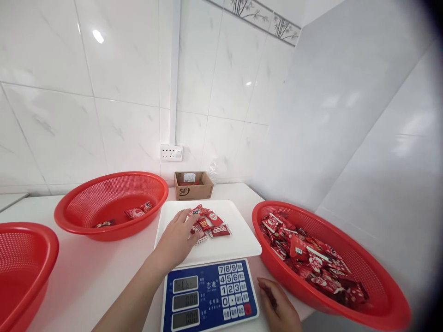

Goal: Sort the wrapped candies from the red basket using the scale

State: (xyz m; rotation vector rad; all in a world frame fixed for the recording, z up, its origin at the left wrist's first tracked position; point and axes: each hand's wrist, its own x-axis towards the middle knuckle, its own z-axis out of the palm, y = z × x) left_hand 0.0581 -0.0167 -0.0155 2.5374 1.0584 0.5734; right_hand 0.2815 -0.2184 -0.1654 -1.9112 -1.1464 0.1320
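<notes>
On the white weighing tray point(238, 230) of a digital scale lie several red snack packets point(220, 230). My left hand point(178, 237) reaches over the tray and touches the left side of the pile, its fingers and thumb apart. The scale's blue panel point(211, 295) has number keys and three small displays. Beside its lower right corner is my right hand point(278, 306), fingers curled in; something dark shows inside them, too shaded to name. Close to that hand stands a red basket point(277, 276) full of similar red packets point(314, 263).
At the back left a red perforated basket point(86, 198) holds a few packets. Another red basket point(27, 276) is cut off at the left edge. An open cardboard box point(194, 191) sits behind the tray, below a wall socket point(171, 152). The white table point(114, 263) meets a tiled wall.
</notes>
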